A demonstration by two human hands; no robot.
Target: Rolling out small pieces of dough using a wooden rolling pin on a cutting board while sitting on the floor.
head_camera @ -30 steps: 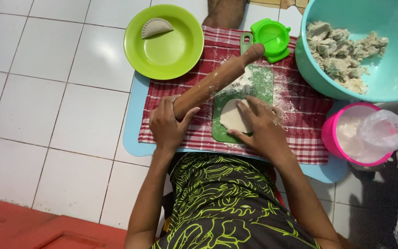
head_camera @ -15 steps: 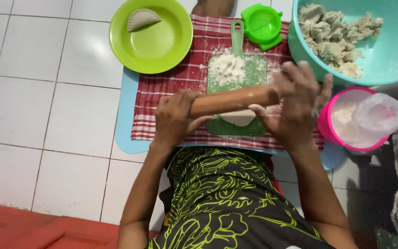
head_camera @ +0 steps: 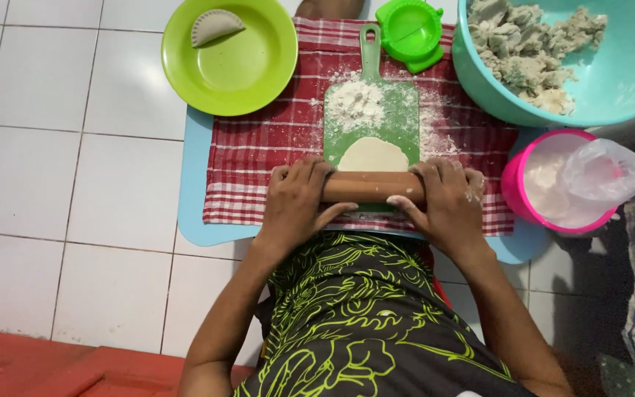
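On the near end of the green cutting board (head_camera: pixel 371 117) we are rolling out dough, our left hand (head_camera: pixel 297 206) and right hand (head_camera: pixel 446 202) each curled around an end of the wooden rolling pin (head_camera: pixel 373 187), fingers wrapped over it and pressing down. By our judgement the next move calls for an even push away across the dough disc (head_camera: pixel 373 154), toward the flour heap (head_camera: pixel 356 103). That disc is pale, smooth, roughly round and flat, lying just beyond the pin and touching it.
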